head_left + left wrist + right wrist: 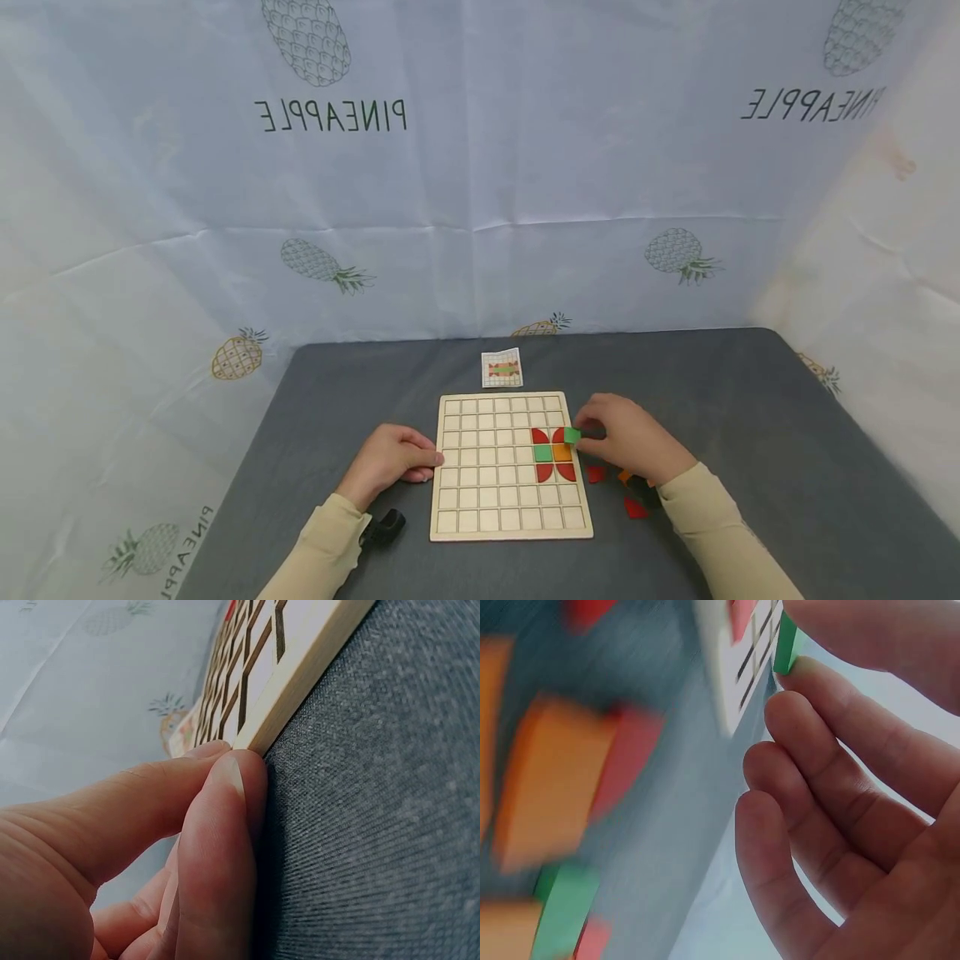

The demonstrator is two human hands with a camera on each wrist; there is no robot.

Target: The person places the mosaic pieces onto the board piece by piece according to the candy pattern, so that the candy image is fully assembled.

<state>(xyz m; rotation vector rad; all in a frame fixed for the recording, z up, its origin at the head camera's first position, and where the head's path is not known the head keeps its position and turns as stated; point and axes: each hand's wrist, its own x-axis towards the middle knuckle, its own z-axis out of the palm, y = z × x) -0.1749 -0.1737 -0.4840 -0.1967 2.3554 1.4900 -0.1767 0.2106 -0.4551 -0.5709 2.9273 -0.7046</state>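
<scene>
A pale wooden grid board [487,498] lies on the dark table. My left hand [393,457] pinches its left edge between thumb and finger, seen close in the left wrist view at the board edge [281,697]. Thumb and forefinger of my right hand [626,429] pinch a small green square tile [572,435], which is tilted over the board's right edge; the right wrist view shows this green tile [786,645] edge-on. On the board's right side sit a green square [542,453], an orange square [562,452] and several red rounded tiles [543,472].
Behind the board lies a small pattern card [502,379] with a printed grid. Loose red tiles [635,507] and orange tiles [555,780] lie under and beside my right hand, with a green tile [566,907] among them. A black object [387,527] is by my left wrist.
</scene>
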